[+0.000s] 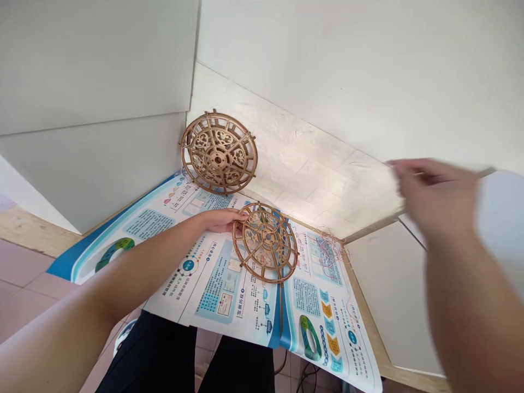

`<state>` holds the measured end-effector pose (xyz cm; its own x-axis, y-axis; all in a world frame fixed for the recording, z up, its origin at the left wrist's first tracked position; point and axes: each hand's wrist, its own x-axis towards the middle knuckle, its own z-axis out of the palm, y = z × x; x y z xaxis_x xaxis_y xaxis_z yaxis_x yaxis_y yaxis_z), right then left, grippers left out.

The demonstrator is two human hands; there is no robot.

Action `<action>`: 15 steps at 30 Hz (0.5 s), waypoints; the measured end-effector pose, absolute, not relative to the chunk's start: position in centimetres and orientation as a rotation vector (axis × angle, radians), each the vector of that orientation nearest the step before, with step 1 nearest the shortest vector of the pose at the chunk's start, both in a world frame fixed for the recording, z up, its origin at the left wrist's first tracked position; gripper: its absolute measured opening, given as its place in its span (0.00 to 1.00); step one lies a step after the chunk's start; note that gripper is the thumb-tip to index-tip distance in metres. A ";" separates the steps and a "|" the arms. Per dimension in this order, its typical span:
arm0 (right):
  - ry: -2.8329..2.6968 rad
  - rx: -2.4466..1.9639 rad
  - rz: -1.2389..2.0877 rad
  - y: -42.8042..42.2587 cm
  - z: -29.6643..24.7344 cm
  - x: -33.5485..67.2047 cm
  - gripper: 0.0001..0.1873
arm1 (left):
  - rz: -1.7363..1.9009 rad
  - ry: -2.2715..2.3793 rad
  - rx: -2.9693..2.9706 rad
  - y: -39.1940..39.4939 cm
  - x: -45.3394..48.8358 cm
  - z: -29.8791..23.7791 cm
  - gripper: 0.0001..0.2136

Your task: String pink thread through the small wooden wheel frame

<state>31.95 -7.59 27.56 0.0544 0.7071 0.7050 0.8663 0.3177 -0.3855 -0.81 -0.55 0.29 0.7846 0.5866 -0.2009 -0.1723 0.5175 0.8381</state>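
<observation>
Carefully now, our left hand (pixel 219 221) rests on the rim of the fretwork wooden wheel (pixel 266 243), lying on the poster sheet (pixel 249 295) with its twin (pixel 219 153) at eleven o'clock; we cannot tell whether it grips, our blurred right hand (pixel 436 196) is unreadable too, and a loose hold could let the wheel roll away.

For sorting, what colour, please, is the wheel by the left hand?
Tan wood wheel, best in head view.

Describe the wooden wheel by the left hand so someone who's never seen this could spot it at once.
A blue-and-white printed poster spreads into the corner. On it sits a lattice wooden wheel, its rim touched by the left hand. Unlike the matching wheel higher by the white wall, it has a thin strip running down below its rim.
</observation>
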 end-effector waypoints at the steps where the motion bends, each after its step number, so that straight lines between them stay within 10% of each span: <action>1: -1.827 -1.422 -0.110 -7.7 25.3 29.8 0.10 | 0.481 0.509 0.915 -0.5 -0.8 0.2 0.13; 15: -1.839 -1.426 0.381 -5.4 5.0 24.5 0.15 | 0.506 0.484 0.878 -0.2 -0.6 0.0 0.10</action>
<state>24.50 -5.35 5.03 -0.0838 0.9199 0.3831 0.6918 0.3304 -0.6420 -0.60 -0.20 -0.03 0.7796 0.5970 -0.1891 -0.2149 0.5387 0.8146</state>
